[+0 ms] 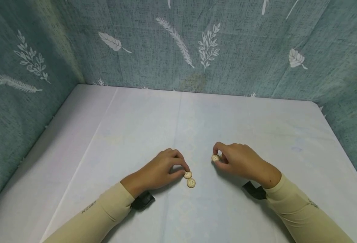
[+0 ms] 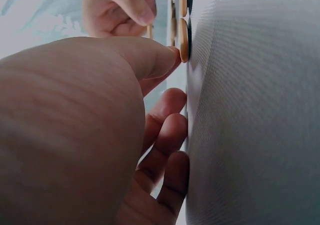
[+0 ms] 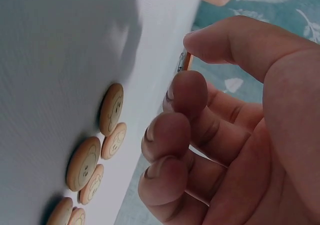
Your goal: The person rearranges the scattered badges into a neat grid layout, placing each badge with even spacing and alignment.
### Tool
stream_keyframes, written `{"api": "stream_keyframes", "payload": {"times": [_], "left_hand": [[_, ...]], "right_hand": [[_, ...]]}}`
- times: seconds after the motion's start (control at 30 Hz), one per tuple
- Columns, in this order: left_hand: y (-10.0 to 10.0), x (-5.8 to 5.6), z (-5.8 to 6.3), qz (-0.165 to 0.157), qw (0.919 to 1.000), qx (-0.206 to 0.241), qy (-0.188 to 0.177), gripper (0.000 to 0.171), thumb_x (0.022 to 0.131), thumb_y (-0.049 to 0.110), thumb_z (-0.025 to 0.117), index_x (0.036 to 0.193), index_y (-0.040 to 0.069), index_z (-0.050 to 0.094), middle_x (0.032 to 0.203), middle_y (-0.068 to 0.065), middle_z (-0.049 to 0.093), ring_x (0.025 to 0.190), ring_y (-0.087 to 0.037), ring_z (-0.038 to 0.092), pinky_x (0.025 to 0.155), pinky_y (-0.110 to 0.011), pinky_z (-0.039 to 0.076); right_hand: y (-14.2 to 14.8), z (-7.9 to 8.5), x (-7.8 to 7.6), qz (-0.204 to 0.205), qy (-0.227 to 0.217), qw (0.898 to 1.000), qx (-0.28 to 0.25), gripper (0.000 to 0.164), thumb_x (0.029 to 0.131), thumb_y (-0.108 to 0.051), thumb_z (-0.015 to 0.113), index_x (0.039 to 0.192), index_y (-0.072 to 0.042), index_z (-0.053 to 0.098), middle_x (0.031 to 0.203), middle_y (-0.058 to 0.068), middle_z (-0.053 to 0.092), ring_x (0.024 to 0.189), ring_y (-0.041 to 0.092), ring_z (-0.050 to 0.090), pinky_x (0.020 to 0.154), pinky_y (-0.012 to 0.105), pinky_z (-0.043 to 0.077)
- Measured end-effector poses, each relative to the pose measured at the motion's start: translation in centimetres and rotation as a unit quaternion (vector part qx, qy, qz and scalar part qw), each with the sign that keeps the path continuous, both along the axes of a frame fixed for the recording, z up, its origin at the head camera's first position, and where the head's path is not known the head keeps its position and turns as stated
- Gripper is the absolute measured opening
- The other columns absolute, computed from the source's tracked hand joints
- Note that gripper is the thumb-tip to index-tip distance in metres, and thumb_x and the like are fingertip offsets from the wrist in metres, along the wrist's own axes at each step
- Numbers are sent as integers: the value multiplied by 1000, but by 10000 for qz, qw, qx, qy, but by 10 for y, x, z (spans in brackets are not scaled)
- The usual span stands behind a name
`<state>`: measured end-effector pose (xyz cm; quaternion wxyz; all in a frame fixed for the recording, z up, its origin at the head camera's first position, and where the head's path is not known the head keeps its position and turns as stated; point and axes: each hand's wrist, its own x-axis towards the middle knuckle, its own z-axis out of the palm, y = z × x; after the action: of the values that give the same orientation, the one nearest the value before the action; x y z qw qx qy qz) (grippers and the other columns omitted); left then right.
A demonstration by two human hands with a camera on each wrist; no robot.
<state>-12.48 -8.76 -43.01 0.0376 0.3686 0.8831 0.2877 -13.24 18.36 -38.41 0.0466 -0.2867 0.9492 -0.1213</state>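
Note:
My left hand (image 1: 163, 169) is low over the white cloth, thumb and index fingertip pinching the edge of a small round wooden disc (image 1: 188, 174) with a dark line drawing. A second wooden disc (image 1: 191, 183) lies right beside it. In the left wrist view, the thumb tip meets the near disc (image 2: 184, 41), seen edge-on. My right hand (image 1: 242, 161) pinches another disc (image 1: 215, 158) between thumb and index finger, held on edge in the right wrist view. Several similar discs (image 3: 83, 164) lie below its curled fingers, mostly hidden by the hand in the head view.
A pale white tablecloth (image 1: 136, 118) covers the table. Teal fabric with white leaf prints (image 1: 154, 67) rises behind it and at both sides. Dark straps (image 1: 142, 201) sit under both wrists, beneath beige sleeves (image 1: 300, 209).

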Motion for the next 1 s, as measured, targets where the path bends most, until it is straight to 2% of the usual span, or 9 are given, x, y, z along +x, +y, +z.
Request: {"api": "stream_keyframes", "payload": {"times": [0.5,1.0], "left_hand": [[0,0,1,52,9998,-68,-172,13,87,26,61,92,36,68,96,19,52,95,-1,44,86,-25,39],[-1,1,2,58,9999,36,-122,12,87,26,61,91,35,68,95,19,52,95,-1,45,86,-25,40]], "right_hand": [[6,1,-4,-147,-52,9999,13,14,85,-25,61,94,-18,54,55,-15,42,49,0,37,48,19,34],[10,2,-5,-221,-131,9997,-19,13,85,-25,61,93,-18,54,56,-14,44,50,0,38,48,19,35]]}}
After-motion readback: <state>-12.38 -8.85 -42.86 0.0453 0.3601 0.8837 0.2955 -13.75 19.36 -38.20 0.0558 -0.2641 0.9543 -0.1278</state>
